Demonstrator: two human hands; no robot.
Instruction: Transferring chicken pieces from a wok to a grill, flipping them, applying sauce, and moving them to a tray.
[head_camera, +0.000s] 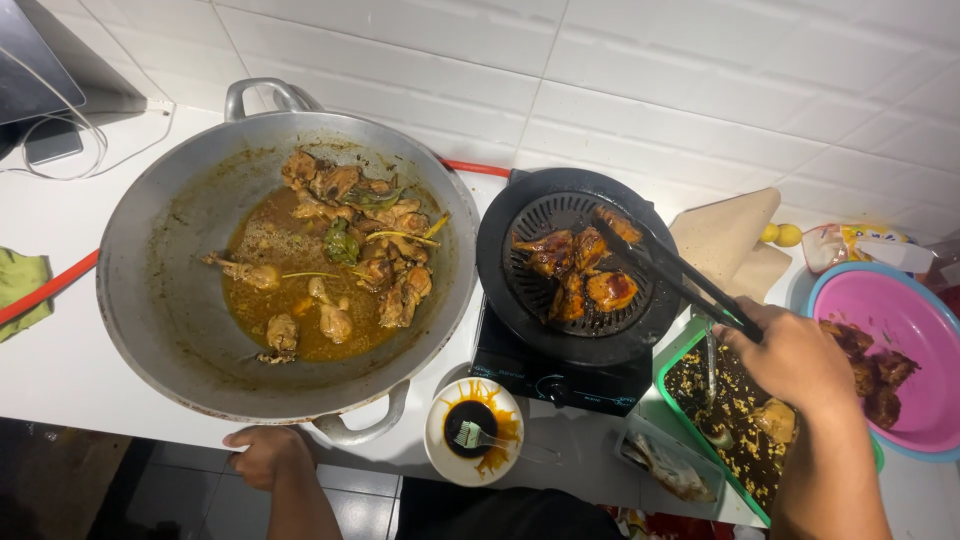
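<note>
Black tongs (672, 272), held at their rear end and angled up-left over a round black grill pan (575, 262) on a small black stove (560, 372), with their tips beside the topmost of several glazed brown chicken pieces (580, 268) lying on the slotted centre.
</note>
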